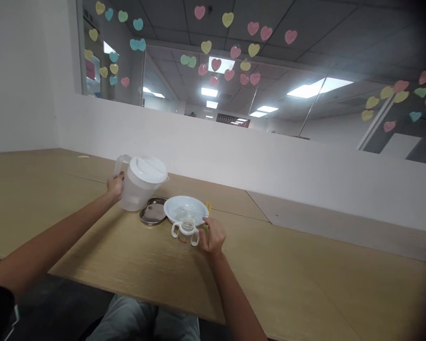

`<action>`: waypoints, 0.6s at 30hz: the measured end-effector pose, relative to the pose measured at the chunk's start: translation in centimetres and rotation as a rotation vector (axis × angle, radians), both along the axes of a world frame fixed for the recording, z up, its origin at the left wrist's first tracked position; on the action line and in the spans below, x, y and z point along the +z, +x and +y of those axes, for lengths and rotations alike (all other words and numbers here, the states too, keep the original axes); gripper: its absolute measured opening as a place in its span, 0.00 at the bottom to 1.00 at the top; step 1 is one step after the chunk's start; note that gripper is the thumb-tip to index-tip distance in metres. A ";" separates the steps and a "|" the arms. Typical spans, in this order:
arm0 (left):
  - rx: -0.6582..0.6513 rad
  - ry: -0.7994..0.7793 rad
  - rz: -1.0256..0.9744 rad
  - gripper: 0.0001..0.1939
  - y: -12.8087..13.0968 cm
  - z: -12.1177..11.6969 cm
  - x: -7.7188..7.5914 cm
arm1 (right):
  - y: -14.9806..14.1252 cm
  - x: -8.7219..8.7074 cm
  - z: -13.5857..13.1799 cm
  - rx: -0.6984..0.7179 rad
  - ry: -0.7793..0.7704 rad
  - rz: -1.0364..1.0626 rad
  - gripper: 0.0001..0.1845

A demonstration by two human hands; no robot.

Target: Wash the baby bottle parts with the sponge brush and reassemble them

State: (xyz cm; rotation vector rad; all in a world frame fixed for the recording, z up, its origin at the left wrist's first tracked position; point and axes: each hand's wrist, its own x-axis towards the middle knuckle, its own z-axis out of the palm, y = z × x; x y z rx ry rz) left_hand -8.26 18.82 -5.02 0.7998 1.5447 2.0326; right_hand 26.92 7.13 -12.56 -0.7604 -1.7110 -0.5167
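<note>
My left hand (116,185) is closed around the handle of a translucent plastic pitcher (137,192) with a white lid, which is tilted slightly. My right hand (213,235) has its fingers curled, just right of a clear baby bottle (186,233) with white side handles and an uncapped mouth. A thin yellow-green thing (208,207) shows above and between my right fingers; its kind is unclear. Behind the bottle is a white bowl (170,208) with small clear pieces in it. Between pitcher and bowl lies a shallow metal tray (152,213).
The wooden table (305,284) runs to a low white wall (213,151) with a window above, dotted with heart-shaped notes. A small pale scrap (83,157) lies at the far left. The table's front edge is near my lap.
</note>
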 end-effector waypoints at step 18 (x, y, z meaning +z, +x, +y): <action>0.013 -0.221 0.577 0.08 5.1 -1.2 4.5 | -0.7 -0.5 0.4 0.059 -0.083 -0.124 0.20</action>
